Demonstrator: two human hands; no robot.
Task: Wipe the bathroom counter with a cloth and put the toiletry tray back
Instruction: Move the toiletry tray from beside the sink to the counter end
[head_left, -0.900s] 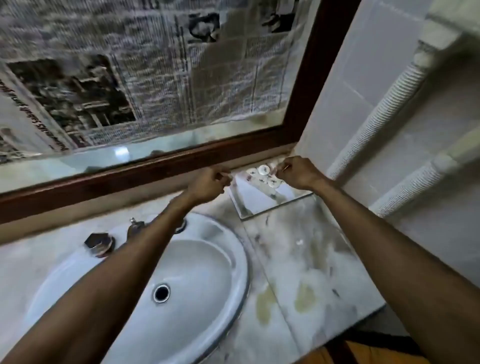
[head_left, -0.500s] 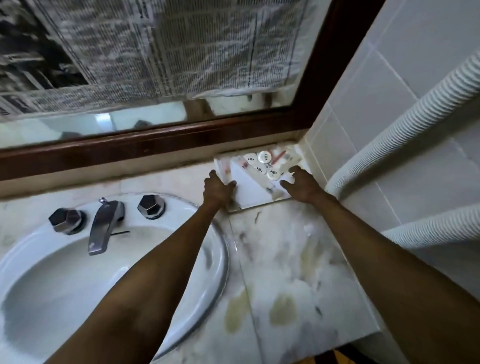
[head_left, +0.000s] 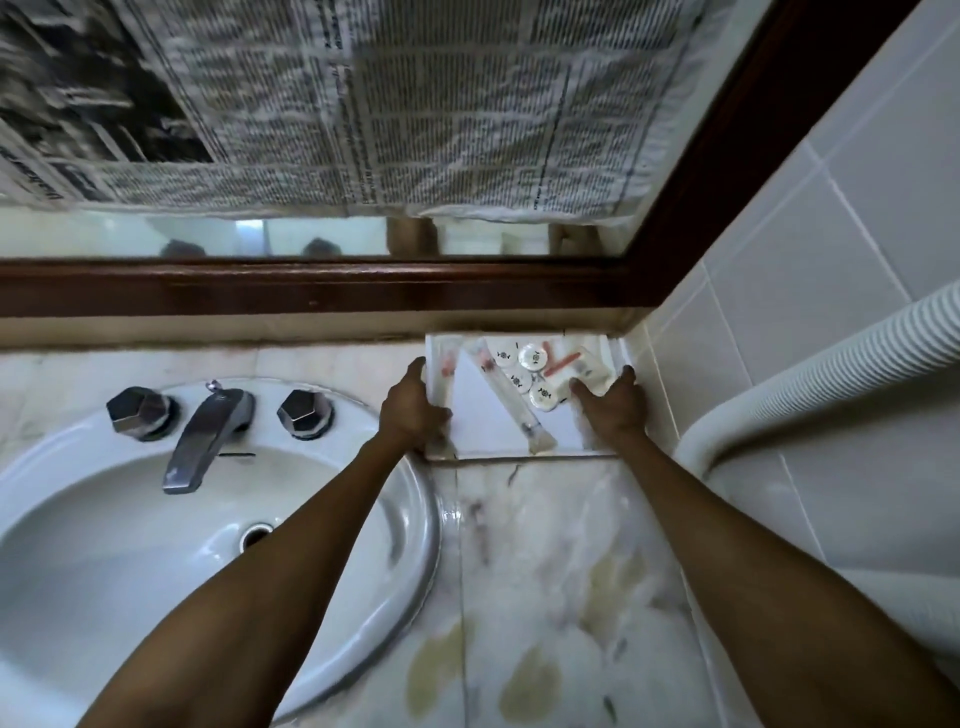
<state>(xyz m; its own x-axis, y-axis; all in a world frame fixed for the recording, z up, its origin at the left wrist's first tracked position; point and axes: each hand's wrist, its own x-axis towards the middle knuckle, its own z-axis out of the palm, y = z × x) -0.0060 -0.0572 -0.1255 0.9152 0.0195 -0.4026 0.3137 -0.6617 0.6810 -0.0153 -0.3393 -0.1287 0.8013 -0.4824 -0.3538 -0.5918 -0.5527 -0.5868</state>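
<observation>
A white toiletry tray (head_left: 483, 421) lies flat in the back right corner of the marble counter (head_left: 550, 582), against the wall under the mirror frame. It holds wrapped sachets, small round white packets (head_left: 532, 358) and a long wrapped item (head_left: 511, 402). My left hand (head_left: 413, 410) grips the tray's left edge. My right hand (head_left: 613, 408) is on its right edge, fingers over the rim. No cloth is in view.
A white oval sink (head_left: 208, 545) with a chrome tap (head_left: 200, 441) and two dark knobs fills the left. A wood-framed mirror (head_left: 363, 286) covered with newspaper runs along the back. White ribbed hoses (head_left: 810, 364) hang by the tiled right wall. The counter has yellowish stains.
The tray went from tilted and lifted to flat in the corner against the wall. Both hands slid from its far end to its side edges. The camera tipped further down.
</observation>
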